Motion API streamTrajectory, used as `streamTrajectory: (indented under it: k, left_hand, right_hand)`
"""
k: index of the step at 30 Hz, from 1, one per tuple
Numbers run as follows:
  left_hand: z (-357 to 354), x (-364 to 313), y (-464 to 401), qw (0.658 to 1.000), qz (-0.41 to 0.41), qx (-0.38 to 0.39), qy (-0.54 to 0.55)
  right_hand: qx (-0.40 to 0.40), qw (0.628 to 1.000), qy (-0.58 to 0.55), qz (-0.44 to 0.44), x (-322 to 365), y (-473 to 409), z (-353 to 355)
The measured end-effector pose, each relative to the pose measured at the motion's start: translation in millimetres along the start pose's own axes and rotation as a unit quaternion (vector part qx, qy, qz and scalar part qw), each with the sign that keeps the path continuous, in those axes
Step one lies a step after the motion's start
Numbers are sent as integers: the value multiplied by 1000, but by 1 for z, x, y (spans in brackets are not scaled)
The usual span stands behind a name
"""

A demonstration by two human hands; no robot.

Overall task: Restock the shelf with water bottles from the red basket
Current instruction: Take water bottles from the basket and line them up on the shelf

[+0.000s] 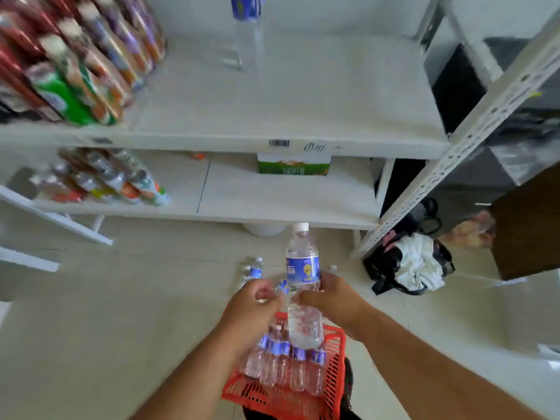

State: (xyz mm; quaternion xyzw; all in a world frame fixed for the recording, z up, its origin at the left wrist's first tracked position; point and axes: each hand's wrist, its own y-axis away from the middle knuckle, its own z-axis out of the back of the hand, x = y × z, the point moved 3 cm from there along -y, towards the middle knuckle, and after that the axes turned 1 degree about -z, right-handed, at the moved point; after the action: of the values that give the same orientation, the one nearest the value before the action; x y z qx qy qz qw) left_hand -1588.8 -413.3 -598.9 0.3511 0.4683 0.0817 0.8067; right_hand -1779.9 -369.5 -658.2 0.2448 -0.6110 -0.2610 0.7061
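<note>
Above red basket (335, 368) on floor: right hand (336, 295) fingers wrapped round water bottle (303, 283), upright, cap toward shelf (303, 86). Left hand (251, 307) beside it, fingers curled near bottle's side; whether holding anything, cannot tell. More bottles stand in basket. One bottle at shelf's back edge. Risk: grip sits low, smooth plastic may slip or tip during lift.

Right hand (333, 295) grips a water bottle (303, 286) upright above the red basket (333, 374) — left hand (254, 307) just beside it, fingers curled. One bottle (247, 28) stands on the shelf (303, 101).
</note>
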Motion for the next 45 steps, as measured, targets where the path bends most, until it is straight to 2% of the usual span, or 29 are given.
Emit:
streamTrajectory:
  k: [6,10,16,23,28,34,45]
  left_hand:
    - [42,-94,52,994,-88,-54,30]
    - [65,-135,73,986,-135,-85,48]
    - [107,-164,96,977,-188,-93,49]
    - [165,-176,85,967,-233,-88,59]
    - [181,-183,71,966,-236,-87,53]
    - [177,-205,45,966,-232,-100,59]
    - [155,-282,-48,964,-195,-165,78]
  right_hand:
    - [53,988,-108,98,107,61,31]
    - [59,978,-127,156,163,83,36]
    - [-25,975,-95,201,227,99,28]
    - [-174,957,-55,224,280,98,-4]
    - [-219,947,1,234,302,82,-13]
    - [-233,937,42,257,331,37,6]
    - [-207,941,70,257,380,-78,49]
